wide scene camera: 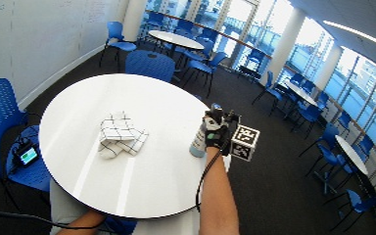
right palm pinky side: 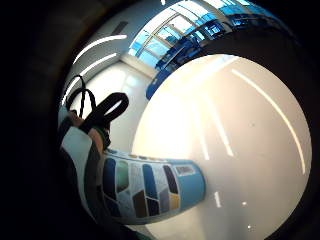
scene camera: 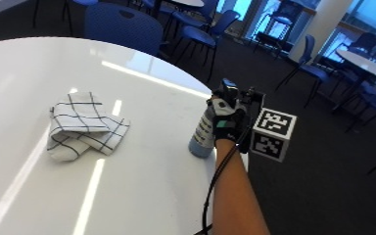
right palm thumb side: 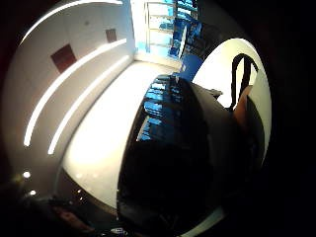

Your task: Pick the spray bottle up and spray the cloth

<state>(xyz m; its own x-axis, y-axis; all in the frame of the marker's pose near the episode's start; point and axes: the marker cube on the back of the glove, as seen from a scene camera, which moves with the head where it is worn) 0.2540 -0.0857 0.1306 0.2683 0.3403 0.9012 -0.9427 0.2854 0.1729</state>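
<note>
Outside view: a person's black-gloved right hand (scene camera: 227, 120) was wrapped around the upper part of a pale-blue plastic spray bottle with a patterned label and a dark trigger head (scene camera: 204, 134), which stood upright near the edge of the round glossy white counter (scene camera: 142, 196). The bottle's base appeared to rest on the counter, though a slight lift could not be ruled out from this angle. Its long axis ran vertical, with the dark spray head topping it at the level of the knuckles.

The white cotton cloth with a dark grid check (scene camera: 83, 127), loosely folded, lay flat on the counter well apart from the bottle, toward the middle of the counter and to the left of the hand as the person reached. That sideways offset is likely the relation the coming move depends on: the bottle would have to be lifted and its nozzle turned leftward toward the cloth before any spraying. Which way the nozzle pointed could not be told.

In the little-finger-side palm view the label's blue, tan and dark panels (right palm pinky side: 145, 187) lay close against the palm; in the thumb-side view the dark head (right palm thumb side: 182, 158) filled much of the picture. The wide outside view showed a bare forearm at the counter's near edge, touching neither item.
</note>
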